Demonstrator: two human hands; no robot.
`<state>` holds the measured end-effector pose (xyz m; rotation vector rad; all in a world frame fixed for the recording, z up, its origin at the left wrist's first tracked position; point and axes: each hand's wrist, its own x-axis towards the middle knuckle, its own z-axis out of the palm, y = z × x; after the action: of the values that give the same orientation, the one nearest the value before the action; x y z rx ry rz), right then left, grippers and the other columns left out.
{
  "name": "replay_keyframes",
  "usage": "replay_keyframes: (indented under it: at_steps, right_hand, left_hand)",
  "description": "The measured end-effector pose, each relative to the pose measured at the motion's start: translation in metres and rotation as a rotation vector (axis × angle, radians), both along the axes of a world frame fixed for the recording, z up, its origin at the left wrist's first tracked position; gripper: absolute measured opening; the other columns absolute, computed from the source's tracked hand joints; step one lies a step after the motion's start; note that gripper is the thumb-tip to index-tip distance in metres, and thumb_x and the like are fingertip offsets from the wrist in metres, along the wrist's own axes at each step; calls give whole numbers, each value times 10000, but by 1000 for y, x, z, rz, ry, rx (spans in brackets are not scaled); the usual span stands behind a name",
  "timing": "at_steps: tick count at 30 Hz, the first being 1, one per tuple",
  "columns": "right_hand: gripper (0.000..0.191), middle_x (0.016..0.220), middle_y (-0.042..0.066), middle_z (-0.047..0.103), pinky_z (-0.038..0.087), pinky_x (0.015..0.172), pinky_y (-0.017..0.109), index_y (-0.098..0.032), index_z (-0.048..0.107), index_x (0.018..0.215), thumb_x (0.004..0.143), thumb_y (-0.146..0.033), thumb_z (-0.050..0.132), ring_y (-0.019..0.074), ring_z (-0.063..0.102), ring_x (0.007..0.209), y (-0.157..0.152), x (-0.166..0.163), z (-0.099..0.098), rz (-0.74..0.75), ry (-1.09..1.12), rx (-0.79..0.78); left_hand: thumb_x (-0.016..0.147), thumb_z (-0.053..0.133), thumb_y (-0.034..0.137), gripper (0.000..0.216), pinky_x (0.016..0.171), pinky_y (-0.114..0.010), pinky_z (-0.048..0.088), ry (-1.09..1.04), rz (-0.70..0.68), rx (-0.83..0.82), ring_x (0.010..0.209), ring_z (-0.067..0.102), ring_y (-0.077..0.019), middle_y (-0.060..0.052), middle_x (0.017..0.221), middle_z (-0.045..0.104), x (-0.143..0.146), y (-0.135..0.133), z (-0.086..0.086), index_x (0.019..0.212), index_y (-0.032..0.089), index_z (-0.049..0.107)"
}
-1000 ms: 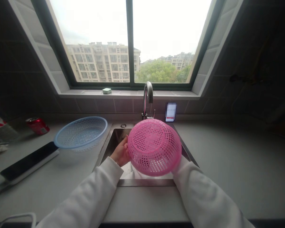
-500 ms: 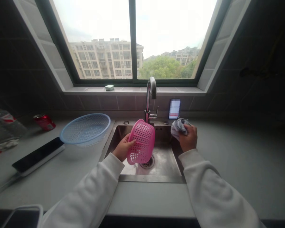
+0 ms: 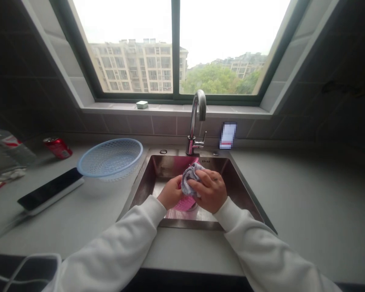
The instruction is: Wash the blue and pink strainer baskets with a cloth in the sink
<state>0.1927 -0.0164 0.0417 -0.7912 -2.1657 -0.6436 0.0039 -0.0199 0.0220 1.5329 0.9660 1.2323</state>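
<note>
Over the steel sink (image 3: 246,194), my left hand (image 3: 172,192) is closed on the left side of a pink plastic basket (image 3: 185,204) with holes in its wall. My right hand (image 3: 212,190) grips a crumpled grey-white cloth (image 3: 191,178) and presses it against the basket near my left fingers. Both hands and the cloth cover most of the basket; its lower part and a bit of its upper edge show. Behind them rises a chrome faucet (image 3: 197,117), with no water seen running.
Left of the sink stand a light blue basket (image 3: 109,158), a red can (image 3: 57,147), a clear plastic bottle (image 3: 9,146) and a dark-topped device (image 3: 51,190) with a white cable. A phone (image 3: 227,135) leans on the wall. A small pale box (image 3: 142,104) sits on the windowsill.
My right hand has brought the cloth leftward from the sink's right side onto the pink basket. The basket has turned and is now mostly hidden. The view has shifted slightly.
</note>
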Motion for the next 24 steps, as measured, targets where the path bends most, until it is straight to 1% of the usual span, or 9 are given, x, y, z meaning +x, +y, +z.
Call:
replay_keyframes:
  at_steps: [3, 6, 9, 11, 13, 15, 17, 20, 24]
  right_hand:
    - [327, 1225, 104, 703, 443, 997, 469, -304, 772, 1097, 842, -497, 705, 323, 627, 1115, 2, 0, 0, -71, 28, -65]
    - [370, 1230, 104, 693, 450, 1017, 459, -305, 763, 1109, 832, -545, 717, 311, 622, 1107, 3, 0, -2, -91, 36, -60]
    - [291, 1187, 106, 705, 495, 867, 366, -299, 768, 1095, 888, -489, 695, 278, 641, 1038, 8, 2, -4, -156, 68, -55]
    - [272, 1162, 106, 713, 493, 752, 314, -283, 773, 1077, 906, -474, 682, 258, 655, 981, 16, 8, -4, -212, 113, -93]
    - [281, 1137, 103, 721, 477, 666, 290, -265, 771, 1078, 915, -470, 668, 245, 669, 928, 28, 18, -5, -272, 175, -139]
    - [275, 1099, 99, 733, 473, 629, 285, -248, 768, 1083, 933, -440, 640, 232, 679, 876, 41, 29, -5, -325, 242, -164]
    - [262, 1062, 99, 745, 488, 633, 291, -234, 768, 1067, 943, -411, 619, 225, 687, 841, 49, 37, -5, -344, 283, -157]
    - [235, 1044, 106, 762, 517, 666, 294, -221, 768, 1036, 927, -384, 639, 229, 706, 860, 43, 35, -3, -259, 259, -120]
    - [190, 1004, 95, 775, 540, 687, 281, -222, 767, 1003, 911, -361, 677, 207, 719, 828, 15, 13, -2, 60, 98, -136]
  left_hand:
    - [754, 774, 200, 156, 786, -316, 502, 78, 2, 30, 808, 663, -243, -48, 861, 771, -2, -2, -1, 903, 153, 772]
    - [757, 763, 197, 170, 775, -310, 502, 138, 10, 52, 821, 670, -247, -51, 876, 777, -4, -4, -2, 923, 160, 776]
    - [804, 733, 249, 122, 707, -290, 489, 189, 27, 59, 761, 653, -224, -48, 822, 758, -6, -6, -2, 881, 161, 770]
    - [842, 705, 306, 159, 628, -272, 461, 219, 30, 56, 676, 616, -196, -37, 741, 721, -8, -7, 0, 830, 156, 756]
    - [853, 698, 348, 207, 582, -260, 443, 240, 23, 56, 634, 595, -179, -30, 713, 701, -10, -9, 2, 828, 150, 755]
    - [846, 706, 371, 233, 573, -253, 444, 252, 21, 62, 630, 600, -172, -28, 728, 707, -13, -10, 4, 861, 147, 766]
    - [834, 718, 384, 249, 567, -246, 435, 260, 40, 70, 621, 593, -164, -21, 716, 701, -15, -10, 5, 872, 145, 773]
    - [825, 726, 383, 246, 555, -238, 402, 275, 96, 79, 597, 559, -151, -7, 670, 673, -18, -8, 4, 860, 144, 775]
    - [786, 746, 327, 175, 597, -244, 420, 285, 114, 94, 631, 577, -162, -10, 686, 693, -19, -3, 2, 815, 156, 768]
